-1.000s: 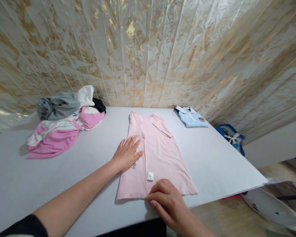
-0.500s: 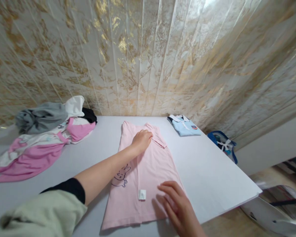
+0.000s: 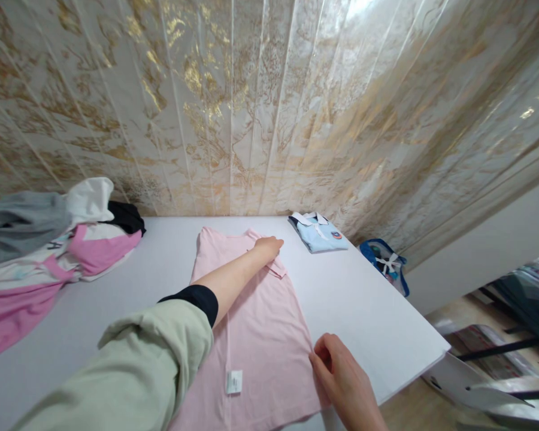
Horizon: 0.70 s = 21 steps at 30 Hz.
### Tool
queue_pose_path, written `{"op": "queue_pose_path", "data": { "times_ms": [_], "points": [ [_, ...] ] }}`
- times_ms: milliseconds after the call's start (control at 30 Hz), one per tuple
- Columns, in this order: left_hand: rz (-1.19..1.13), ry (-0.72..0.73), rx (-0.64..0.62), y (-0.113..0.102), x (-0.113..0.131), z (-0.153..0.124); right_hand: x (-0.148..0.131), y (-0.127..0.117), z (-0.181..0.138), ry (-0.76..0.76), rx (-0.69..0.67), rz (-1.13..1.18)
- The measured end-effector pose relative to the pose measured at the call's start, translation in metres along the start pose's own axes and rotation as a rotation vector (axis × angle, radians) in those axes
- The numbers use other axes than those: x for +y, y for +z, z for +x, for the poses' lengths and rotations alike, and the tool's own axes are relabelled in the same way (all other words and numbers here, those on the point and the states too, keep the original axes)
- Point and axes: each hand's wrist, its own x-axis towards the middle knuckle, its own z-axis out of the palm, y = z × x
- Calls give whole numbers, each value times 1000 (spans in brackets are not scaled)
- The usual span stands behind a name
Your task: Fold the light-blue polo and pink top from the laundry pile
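A pink shirt [image 3: 265,335] lies flat on the white table, its neck toward the wall and one side folded over. A white label [image 3: 234,382] shows near its hem. Stretched across the shirt, my left hand [image 3: 268,248] is closed at the right shoulder, by the short sleeve; its fingertips are partly hidden. Lower down, my right hand [image 3: 344,377] pinches the shirt's right side edge between thumb and fingers. My left forearm and green sleeve cover the shirt's left part.
Crumpled clothes in grey, white, pink and black [image 3: 103,245] lie at the left. A folded light blue collared garment [image 3: 318,232] sits at the back right. Beyond the table's right edge is a blue-rimmed bag [image 3: 386,263]. A gold-patterned curtain [image 3: 233,120] stands behind the table [image 3: 372,317].
My left hand has moved to the shirt's right shoulder. My right hand has gone from open above the shirt to its right edge and closed there. The view has shifted right.
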Motion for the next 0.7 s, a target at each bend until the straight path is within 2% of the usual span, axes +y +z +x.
{"op": "queue_pose_path", "data": {
  "times_ms": [300,467,567,700],
  "points": [
    [-35,-6,43,3,-2,0,8,8,3,59,-55,262],
    [-97,21,91,2,-15,-1,12,14,4,53,-48,452],
    [-163,45,151,-5,-29,-6,4,8,2,17,-86,505],
    [-259,60,187,-15,-57,-18,-25,-3,-5,-77,-170,547]
  ]
}}
